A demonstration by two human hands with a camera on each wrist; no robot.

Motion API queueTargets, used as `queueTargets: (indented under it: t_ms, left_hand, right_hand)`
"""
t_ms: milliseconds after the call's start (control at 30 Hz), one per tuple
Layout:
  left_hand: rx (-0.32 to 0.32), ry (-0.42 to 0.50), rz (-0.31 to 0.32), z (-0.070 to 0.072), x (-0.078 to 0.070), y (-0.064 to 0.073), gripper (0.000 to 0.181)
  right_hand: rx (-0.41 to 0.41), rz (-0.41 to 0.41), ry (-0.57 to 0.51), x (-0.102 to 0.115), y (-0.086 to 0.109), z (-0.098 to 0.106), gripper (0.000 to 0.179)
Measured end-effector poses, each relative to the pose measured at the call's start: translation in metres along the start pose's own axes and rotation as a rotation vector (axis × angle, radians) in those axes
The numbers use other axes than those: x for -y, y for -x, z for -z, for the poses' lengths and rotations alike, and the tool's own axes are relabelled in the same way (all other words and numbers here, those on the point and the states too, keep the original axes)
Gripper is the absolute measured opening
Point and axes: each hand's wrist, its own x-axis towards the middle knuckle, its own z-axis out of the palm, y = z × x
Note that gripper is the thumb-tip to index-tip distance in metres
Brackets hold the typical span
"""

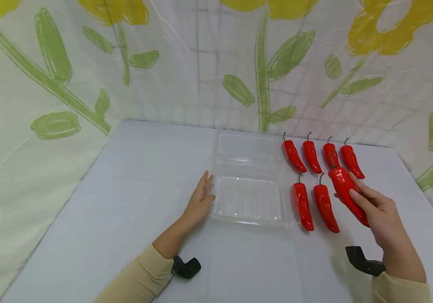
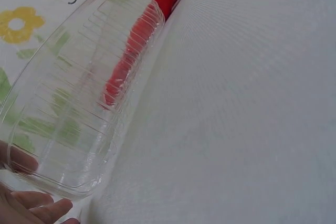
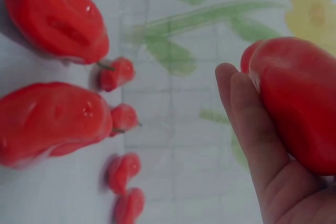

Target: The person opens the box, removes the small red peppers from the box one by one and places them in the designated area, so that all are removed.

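A clear plastic container [image 1: 247,221] lies with its lid folded back on the table. At its left edge, my left hand [image 1: 197,202] holds the rim between thumb and fingers; the left wrist view shows a finger [image 2: 21,159] through the plastic. My right hand [image 1: 381,214] grips a red chili pepper [image 1: 347,191] with a green stem, raised over the table to the right of the container. Below and left of it lie two red peppers [image 1: 325,208], side by side. Behind these is a row of several more peppers [image 1: 311,156], partly covered by the held one.
The folded-back lid [image 1: 248,147] reaches close to the table's back edge. A hanging sheet [image 1: 186,63] with painted flowers surrounds the back and sides. The white table [image 1: 144,168] extends left of the container. Black wrist mounts [image 1: 186,268] stick out from both sleeves.
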Motion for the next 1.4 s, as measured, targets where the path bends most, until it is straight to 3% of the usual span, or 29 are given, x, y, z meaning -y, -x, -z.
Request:
queueTargets:
  t_ms: [367, 633, 767, 1000, 1133, 1400]
  left_hand:
    - [-0.001, -0.005, -0.001, 0.0, 0.001, -0.001, 0.071]
    - [0.0, -0.003, -0.004, 0.0, 0.001, -0.001, 0.07]
    - [-0.004, -0.002, -0.004, 0.0, 0.0, -0.001, 0.07]
    - [0.008, 0.009, -0.007, 0.001, 0.002, -0.001, 0.07]
    - [0.014, 0.01, 0.006, 0.0, 0.001, -0.002, 0.07]
    - [0.013, 0.023, -0.001, 0.0, 0.001, 0.0, 0.071]
  right_hand:
    - [-0.014, -0.12, 0.011, -0.017, -0.009, 0.014, 0.05]
    - [-0.073, -0.208, -0.232, -0.031, -0.019, 0.018, 0.056]
    - [-0.126, -0.251, -0.275, -0.042, -0.023, 0.017, 0.059]
    - [-0.147, -0.312, -0.118, -0.062, -0.032, 0.014, 0.054]
    - [-0.102, -0.325, -0.027, -0.067, -0.033, 0.011, 0.057]
    - [-0.037, -0.323, 0.042, -0.075, -0.039, 0.007, 0.064]
